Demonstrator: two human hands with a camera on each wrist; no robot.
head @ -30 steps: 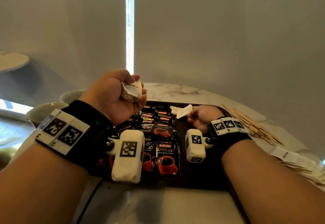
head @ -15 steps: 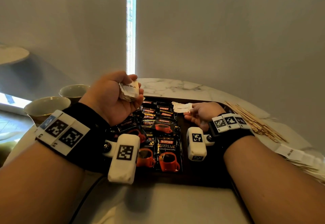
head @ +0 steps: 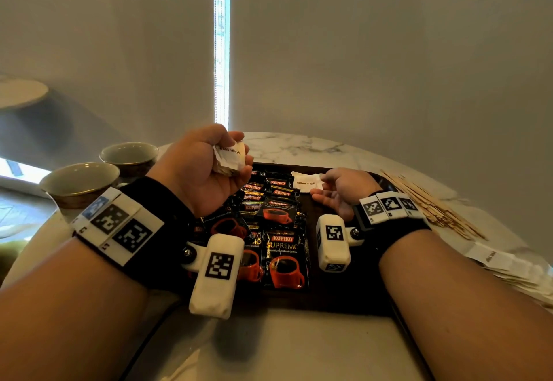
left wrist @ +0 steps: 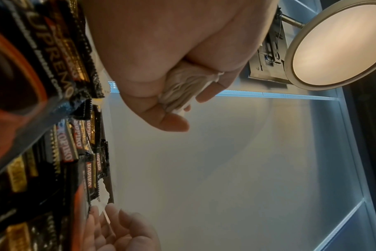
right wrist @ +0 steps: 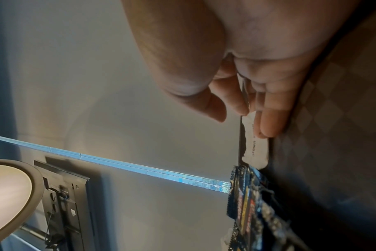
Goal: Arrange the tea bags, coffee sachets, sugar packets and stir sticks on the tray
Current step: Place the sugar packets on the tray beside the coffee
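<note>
My left hand point(head: 236, 156) is raised over the tray's left side and grips a bundle of white sugar packets point(head: 230, 158); the left wrist view shows their edges point(left wrist: 180, 91) squeezed between thumb and fingers. My right hand point(head: 324, 184) pinches the right edge of one brown sugar packet point(head: 306, 181), which lies flat at the far end of the dark tray point(head: 344, 300). The right wrist view shows that packet point(right wrist: 255, 149) between my fingertips point(right wrist: 268, 122). Black Kopiko coffee sachets point(head: 282, 258) lie in overlapping rows on the tray's left half.
Wooden stir sticks point(head: 431, 201) lie in a heap on the marble table to the right of the tray. More white packets point(head: 502, 264) are piled at the near right. Two cups point(head: 79, 180) point(head: 130, 153) stand to the left.
My right hand has lowered its packet from a tilted hold until it lies flat at the tray's far end. My left hand keeps the bundle raised in about the same place.
</note>
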